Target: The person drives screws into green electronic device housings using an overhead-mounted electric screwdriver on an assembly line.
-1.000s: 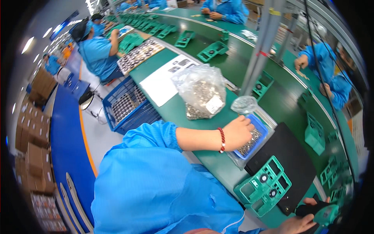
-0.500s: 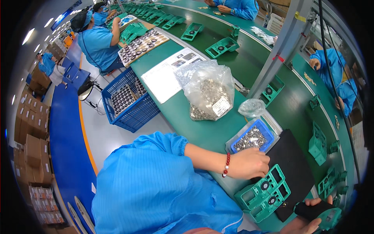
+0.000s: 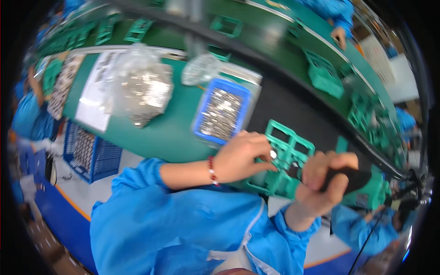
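Observation:
My left hand (image 3: pixel 243 156), with a red bead bracelet at the wrist, reaches over a green plastic housing (image 3: pixel 300 140) with square openings. Thumb and fingers pinch together at a small shiny metal piece (image 3: pixel 273 154), blurred at the fingertips. On the other side of the housing, my right hand (image 3: pixel 321 176) is wrapped round the black grip of a power screwdriver (image 3: pixel 350 179). Its tip cannot be made out. Just beyond my left hand stands a blue tray (image 3: pixel 198 123) full of small metal parts.
A clear bag of metal parts (image 3: pixel 144 91) lies left of the tray, beside a crumpled clear bag (image 3: pixel 200 69). A black mat (image 3: pixel 286 101) lies behind the housing. More green housings (image 3: pixel 323 75) sit on the green conveyor. A blue crate (image 3: pixel 98 162) stands at left. Co-workers sit around.
My view has turned and shifted. My left hand has moved from beside the tray to the housing with a metal piece. My right hand has brought the screwdriver up to the housing.

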`<state>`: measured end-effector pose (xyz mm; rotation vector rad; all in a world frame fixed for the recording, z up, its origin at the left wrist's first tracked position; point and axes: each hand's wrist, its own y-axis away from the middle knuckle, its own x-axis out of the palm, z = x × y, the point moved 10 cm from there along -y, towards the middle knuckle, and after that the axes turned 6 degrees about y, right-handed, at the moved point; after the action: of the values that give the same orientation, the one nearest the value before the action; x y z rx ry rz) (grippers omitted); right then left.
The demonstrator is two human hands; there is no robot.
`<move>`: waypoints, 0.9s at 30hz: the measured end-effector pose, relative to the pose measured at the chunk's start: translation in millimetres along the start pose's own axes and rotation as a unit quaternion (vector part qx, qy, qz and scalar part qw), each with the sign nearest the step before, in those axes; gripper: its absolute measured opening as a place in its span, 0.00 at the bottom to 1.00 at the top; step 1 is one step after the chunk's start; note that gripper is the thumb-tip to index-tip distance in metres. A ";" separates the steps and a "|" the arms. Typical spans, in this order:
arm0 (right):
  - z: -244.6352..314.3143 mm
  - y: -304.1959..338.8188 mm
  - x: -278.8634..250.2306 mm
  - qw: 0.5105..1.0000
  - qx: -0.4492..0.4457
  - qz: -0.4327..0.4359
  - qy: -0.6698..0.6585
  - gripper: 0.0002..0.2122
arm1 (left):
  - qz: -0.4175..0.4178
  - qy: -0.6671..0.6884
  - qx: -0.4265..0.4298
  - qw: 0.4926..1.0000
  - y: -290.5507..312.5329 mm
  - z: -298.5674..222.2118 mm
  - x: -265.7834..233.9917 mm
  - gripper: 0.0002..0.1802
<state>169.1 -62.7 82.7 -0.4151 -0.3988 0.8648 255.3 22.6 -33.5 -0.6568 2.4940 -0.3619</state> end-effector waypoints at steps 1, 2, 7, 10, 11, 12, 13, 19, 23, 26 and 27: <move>0.4 2.8 3.8 0.999 0.024 -0.023 0.025 0.17 | 0.000 0.033 -0.005 0.999 1.2 -3.2 -0.5 0.11; -3.5 6.8 2.5 0.999 0.037 0.010 -0.007 0.18 | -0.003 0.062 -0.008 0.998 -0.2 -7.0 -6.0 0.10; -8.4 7.3 -3.3 0.994 0.102 -0.005 -0.039 0.21 | 0.023 0.068 -0.015 0.997 -4.9 -5.1 7.4 0.11; -11.4 8.0 -3.4 0.994 0.063 0.058 -0.063 0.21 | 0.021 0.081 -0.001 0.997 -6.6 -8.7 10.0 0.11; -8.7 9.8 -3.4 0.994 0.059 0.074 -0.061 0.21 | 0.022 0.086 -0.001 0.996 -6.9 -12.5 9.3 0.11; -11.6 10.1 -3.2 0.993 0.065 0.077 -0.063 0.21 | 0.020 0.092 -0.002 0.996 -6.5 -12.6 8.1 0.11; -14.7 11.1 -2.9 0.992 0.074 0.079 -0.063 0.21 | 0.018 0.099 -0.001 0.995 -5.9 -11.8 7.8 0.11; -13.7 11.1 6.0 0.987 0.091 0.117 -0.062 0.20 | 0.022 0.092 0.005 0.995 -3.0 -13.2 5.6 0.12; -22.6 12.3 8.0 0.984 0.053 0.156 -0.064 0.20 | 0.009 0.056 0.020 0.998 -0.1 -11.8 5.3 0.12; -17.1 14.0 0.7 0.987 0.043 0.145 -0.060 0.20 | 0.015 0.033 0.032 0.999 -6.1 -19.4 10.4 0.13; -18.1 13.3 2.6 0.988 0.045 0.138 -0.059 0.20 | 0.010 0.032 0.026 0.999 -4.9 -19.2 7.5 0.13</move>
<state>171.1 -56.3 61.0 -0.3405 -0.4151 1.1778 241.0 16.7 -19.0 -0.6075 2.5408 -0.4463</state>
